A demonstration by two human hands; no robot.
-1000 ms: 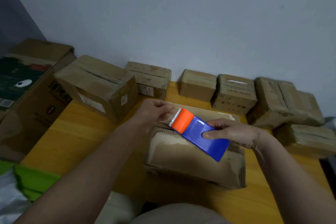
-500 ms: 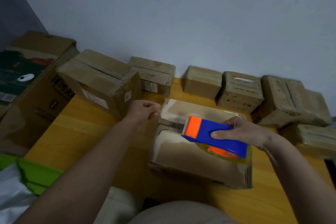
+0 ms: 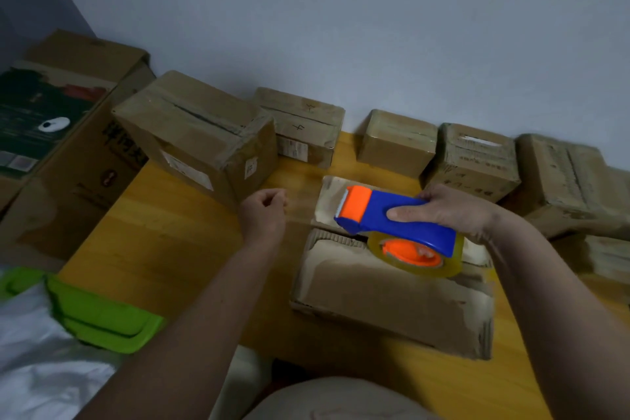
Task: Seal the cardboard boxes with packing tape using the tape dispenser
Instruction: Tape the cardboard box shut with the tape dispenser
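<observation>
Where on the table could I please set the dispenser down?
Bare wood lies left of the open box, between it, the left hand and the green tray. The back row of boxes and right side are crowded.

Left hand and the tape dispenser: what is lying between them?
In the head view, bare wooden table and the box's raised far flap lie between the left hand and the tape dispenser.

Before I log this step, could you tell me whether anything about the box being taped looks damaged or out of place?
Yes: the box under the tape dispenser is not shut flat. Its far flap lies open towards the wall, and the near edges look crumpled and worn. The right hand holds the dispenser.
</observation>
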